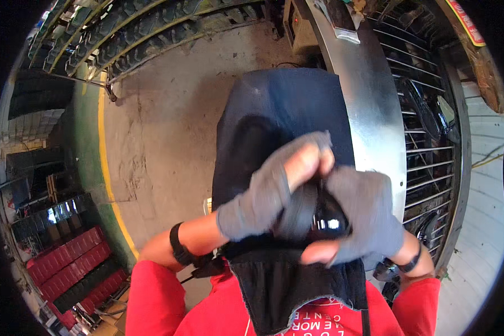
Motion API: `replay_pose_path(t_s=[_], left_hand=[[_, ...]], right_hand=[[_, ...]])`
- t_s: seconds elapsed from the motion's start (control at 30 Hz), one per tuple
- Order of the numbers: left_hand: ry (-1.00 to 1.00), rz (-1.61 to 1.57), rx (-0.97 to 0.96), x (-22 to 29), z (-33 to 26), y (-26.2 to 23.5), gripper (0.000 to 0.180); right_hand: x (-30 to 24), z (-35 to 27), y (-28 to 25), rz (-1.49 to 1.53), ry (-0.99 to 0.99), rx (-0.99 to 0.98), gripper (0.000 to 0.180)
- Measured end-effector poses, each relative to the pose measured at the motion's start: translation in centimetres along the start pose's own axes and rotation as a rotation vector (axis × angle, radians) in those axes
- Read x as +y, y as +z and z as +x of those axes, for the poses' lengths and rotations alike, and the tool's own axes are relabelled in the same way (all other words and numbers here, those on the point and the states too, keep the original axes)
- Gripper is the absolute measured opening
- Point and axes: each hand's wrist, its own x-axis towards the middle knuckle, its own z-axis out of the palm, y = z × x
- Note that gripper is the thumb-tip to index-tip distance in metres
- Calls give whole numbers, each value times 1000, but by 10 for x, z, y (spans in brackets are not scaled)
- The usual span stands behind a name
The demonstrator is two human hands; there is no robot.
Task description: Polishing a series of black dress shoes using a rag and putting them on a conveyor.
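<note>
Slippage worries us: our left hand (274,187) and right hand (364,221), in grey fingerless gloves, pinch a small glossy black object (329,215) against dark cloth (274,123) at chest height, above the concrete floor (162,117).

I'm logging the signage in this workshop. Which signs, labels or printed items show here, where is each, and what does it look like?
Sign: top right on the wall, a slanted strip, red with a yellow border.
Shirt print: bottom centre on the red shirt, white lettering, partly hidden by the dark cloth that both gloved hands, left hand and right hand, hold.
No screens or packages are visible.
</note>
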Motion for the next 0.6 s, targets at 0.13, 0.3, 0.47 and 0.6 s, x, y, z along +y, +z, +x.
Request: replay_pose_path(t_s=[0.13, 0.3, 0.47, 0.6], left_hand=[[28, -265, 440, -19, 38, 8, 47], [492, 253, 113, 8, 21, -12, 35], [-41, 104, 244, 10, 37, -26, 54], [-146, -424, 192, -38, 35, -54, 67]], right_hand=[[14, 18, 73, 1236, 768, 882, 77], [10, 30, 5, 1182, 463, 510, 99], [-32, 66, -6, 35, -551, -49, 67], [-13, 30, 127, 187, -677, 40, 57]])
